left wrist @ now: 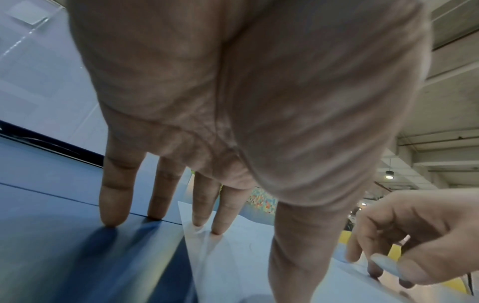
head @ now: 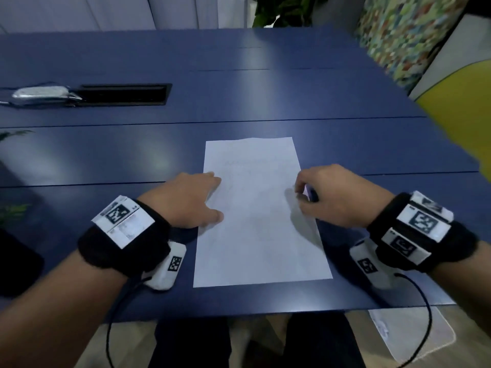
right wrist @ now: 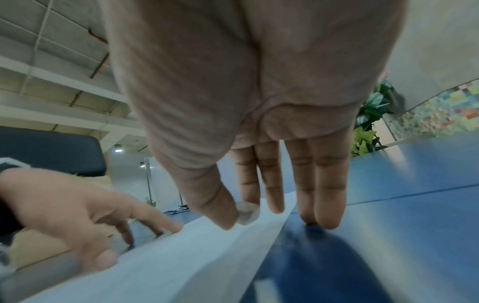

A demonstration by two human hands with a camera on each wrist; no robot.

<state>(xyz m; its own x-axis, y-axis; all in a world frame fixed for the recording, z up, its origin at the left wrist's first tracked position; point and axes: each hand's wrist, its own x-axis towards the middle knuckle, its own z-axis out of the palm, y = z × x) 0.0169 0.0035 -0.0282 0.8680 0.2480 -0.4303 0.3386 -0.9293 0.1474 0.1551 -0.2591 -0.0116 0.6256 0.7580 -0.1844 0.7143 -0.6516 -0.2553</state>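
A white sheet of paper lies lengthwise on the blue table, close to its front edge. My left hand is flat at the sheet's left edge. In the left wrist view two of its straight fingers press on the paper and two touch the table. My right hand hovers at the sheet's right edge. Its thumb and forefinger pinch a small pale object, also seen as the small pale object from the left wrist. What that object is I cannot tell.
A black cable recess is set into the table at the far left, with a silvery oblong thing beside it. A dark object sits at the left edge. A yellow panel stands right of the table, and a plant behind it.
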